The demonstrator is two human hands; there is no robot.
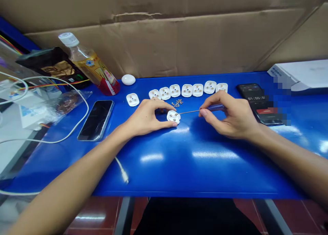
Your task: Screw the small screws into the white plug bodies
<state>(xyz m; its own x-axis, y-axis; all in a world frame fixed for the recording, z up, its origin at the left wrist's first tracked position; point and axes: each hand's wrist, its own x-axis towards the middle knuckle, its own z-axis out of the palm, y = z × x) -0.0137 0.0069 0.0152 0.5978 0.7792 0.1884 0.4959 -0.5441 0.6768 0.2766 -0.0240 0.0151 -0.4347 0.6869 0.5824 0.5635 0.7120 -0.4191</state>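
My left thumb and forefinger were clamped on opposite edges of a small white rounded-square plastic piece (173,117) with shiny metal fittings in its face, just on my side of the loose heap of tiny brass-coloured screws (177,103); the left hand's (148,116) other fingers were mostly hidden. My right hand (232,116) had its fingers closed around a purple-handled screwdriver with a thin metal shaft (189,112). Its tip reached the piece, too small to tell exactly where it sat.

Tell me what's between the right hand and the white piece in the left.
Head view: the thin metal screwdriver shaft spans it, above the blue table.
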